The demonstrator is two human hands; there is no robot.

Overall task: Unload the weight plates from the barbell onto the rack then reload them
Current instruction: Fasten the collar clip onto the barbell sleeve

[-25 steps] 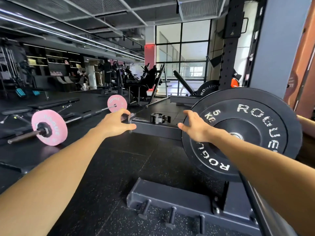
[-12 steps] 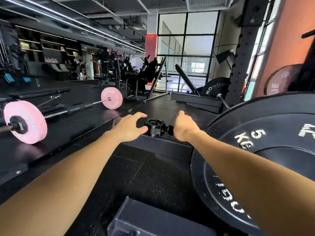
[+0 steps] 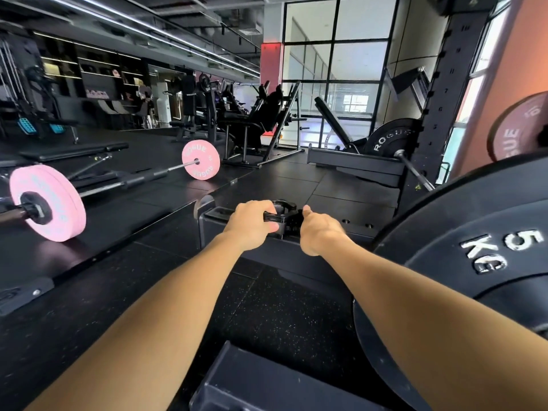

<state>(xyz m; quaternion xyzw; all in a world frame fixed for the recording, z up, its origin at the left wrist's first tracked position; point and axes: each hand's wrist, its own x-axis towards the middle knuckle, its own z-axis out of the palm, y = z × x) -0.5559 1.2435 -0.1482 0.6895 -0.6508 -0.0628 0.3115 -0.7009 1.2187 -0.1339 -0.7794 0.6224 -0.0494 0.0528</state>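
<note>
Head view: both hands, apart a second ago, are now closing on the collar (image 3: 284, 216); left hand (image 3: 254, 224) is gripping it, right hand (image 3: 318, 230) is curling beside it, its hold hidden, likely readying reloading.

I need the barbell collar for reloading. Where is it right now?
In the head view, the black collar sits mid-frame on the black rack base, between the left hand gripping it and the right hand, left of the 5 kg plate.

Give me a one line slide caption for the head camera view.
Both hands, left hand and right hand, close on a black barbell collar clamp resting on the black steel rack base, beside a black 5 kg bumper plate.
</note>
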